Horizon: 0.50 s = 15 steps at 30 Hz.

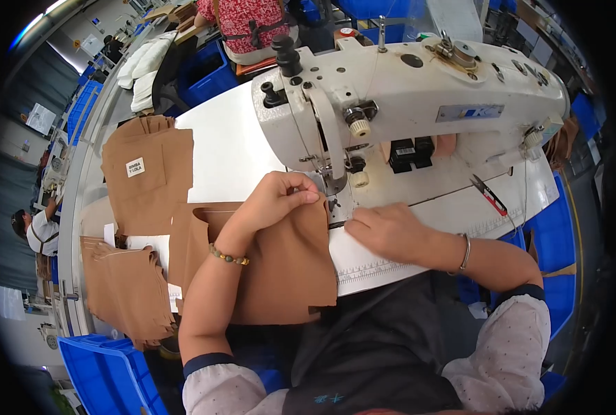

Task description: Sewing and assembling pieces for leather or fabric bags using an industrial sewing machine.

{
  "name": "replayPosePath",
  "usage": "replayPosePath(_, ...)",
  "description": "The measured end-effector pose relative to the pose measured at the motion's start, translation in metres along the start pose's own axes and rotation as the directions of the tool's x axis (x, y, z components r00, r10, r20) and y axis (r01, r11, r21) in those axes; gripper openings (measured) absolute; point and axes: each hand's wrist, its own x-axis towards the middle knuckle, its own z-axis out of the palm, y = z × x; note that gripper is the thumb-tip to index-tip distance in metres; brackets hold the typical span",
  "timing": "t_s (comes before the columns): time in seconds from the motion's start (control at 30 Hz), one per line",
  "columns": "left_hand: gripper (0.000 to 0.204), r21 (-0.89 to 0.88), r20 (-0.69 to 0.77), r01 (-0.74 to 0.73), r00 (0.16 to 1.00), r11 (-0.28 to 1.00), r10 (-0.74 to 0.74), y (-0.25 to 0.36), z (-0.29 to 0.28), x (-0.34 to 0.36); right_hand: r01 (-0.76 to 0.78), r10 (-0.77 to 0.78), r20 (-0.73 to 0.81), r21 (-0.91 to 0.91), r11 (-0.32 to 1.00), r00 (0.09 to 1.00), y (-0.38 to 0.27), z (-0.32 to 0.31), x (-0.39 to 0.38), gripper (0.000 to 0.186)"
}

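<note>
My left hand (277, 200) pinches the upper edge of a folded brown fabric piece (280, 270), beside the presser foot (332, 180) of a white sewing machine (412, 93). My right hand (384, 228) is closed on the white bed just right of the needle area, fingertips curled under and hidden. Red-handled thread snips (491, 194) lie farther right on the bed. At the left are stacked brown pieces (121, 290) and more brown pieces with a sewn white label (149, 187).
Blue bins (100, 373) stand at lower left, right (557, 270) and behind the table (208, 76). A person in red patterned clothing (242, 24) sits ahead, near white folded stacks (142, 69). Another person (42, 232) works at far left. A black object (408, 155) sits under the machine arm.
</note>
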Motion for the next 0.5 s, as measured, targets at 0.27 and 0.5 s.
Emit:
replayPosePath(0.27, 0.010, 0.057, -0.143, 0.015, 0.990, 0.998, -0.006, -0.010, 0.013, 0.003, 0.323, -0.470, -0.237, -0.470, 0.821, 0.850, 0.025, 0.017, 0.035, 0.012)
replayPosePath(0.5, 0.011, 0.497, -0.283, 0.129, 0.959, 0.858, 0.020, 0.023, 0.028, -0.001, 0.257, -0.328, -0.209, -0.305, 0.917, 0.921, 0.030, 0.025, 0.030, 0.018)
